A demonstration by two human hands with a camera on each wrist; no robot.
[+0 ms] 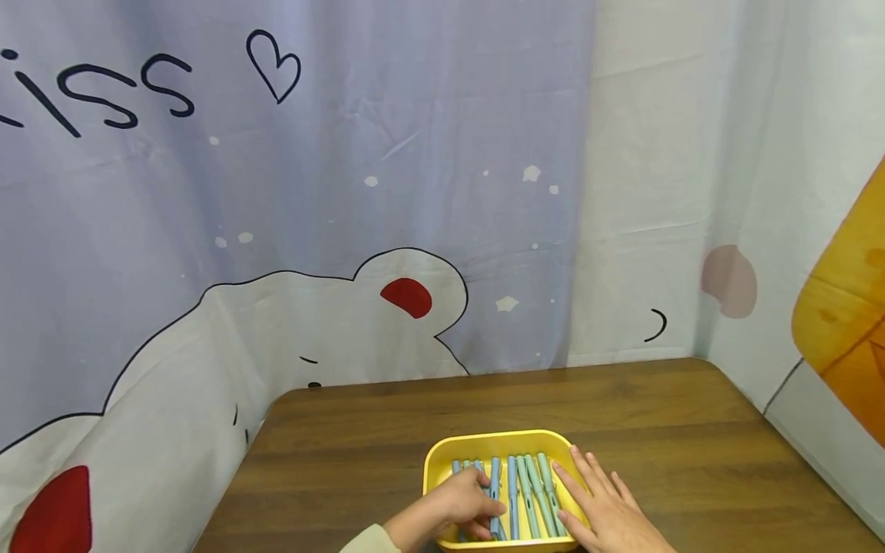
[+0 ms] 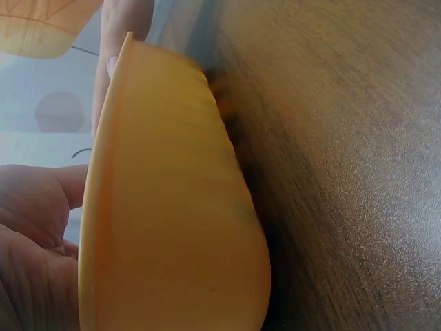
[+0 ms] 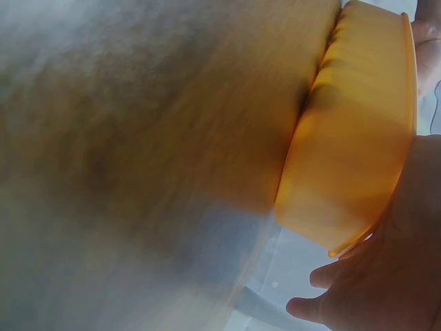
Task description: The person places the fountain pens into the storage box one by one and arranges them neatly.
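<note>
A yellow plastic basket (image 1: 433,465) stands on the table near its front edge and holds several slim pens, some blue, some pale green. My left hand (image 1: 458,501) reaches into its left part, fingers curled about a blue pen (image 1: 495,468). More blue pens lie under and beside that hand, partly hidden by it. To the right lie green pens (image 1: 537,491), side by side. My right hand (image 1: 611,513) rests at the basket's right rim, fingers spread and nearly straight, holding no pen. Both wrist views show mostly the basket's outer wall (image 2: 165,186), which hides the pens.
The brown wooden table (image 1: 332,453) extends behind and to both sides of the basket. A printed curtain (image 1: 415,153) with cartoon figures hangs along the table's back and sides.
</note>
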